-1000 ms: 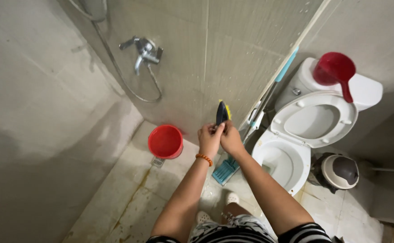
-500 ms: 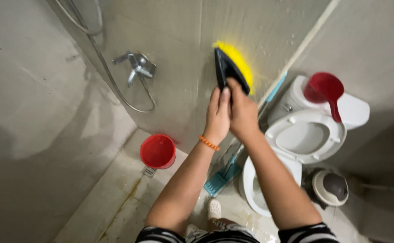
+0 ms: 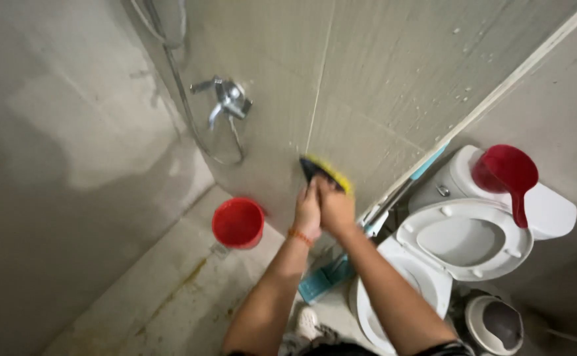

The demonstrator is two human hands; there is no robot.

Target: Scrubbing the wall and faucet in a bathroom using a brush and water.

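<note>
Scrub brush (image 3: pixel 324 173) dropped lower on wall tile (image 3: pixel 380 86) since earlier; left hand (image 3: pixel 308 212), right hand (image 3: pixel 336 209) clamped around its handle, just beneath.

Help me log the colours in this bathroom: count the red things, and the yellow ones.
Red: 2, the bucket on the floor and the scoop on the toilet tank.
Yellow: 1, the scrub brush both hands press to the wall.
Total: 3

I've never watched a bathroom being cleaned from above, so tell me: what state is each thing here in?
Scrub brush: pressed against the wall tile, gripped by both hands.
Left hand: closed on the brush.
Right hand: closed on the brush.
Toilet seat: raised.
Red bucket: upright on the floor.
Red scoop: resting on the cistern.
</note>
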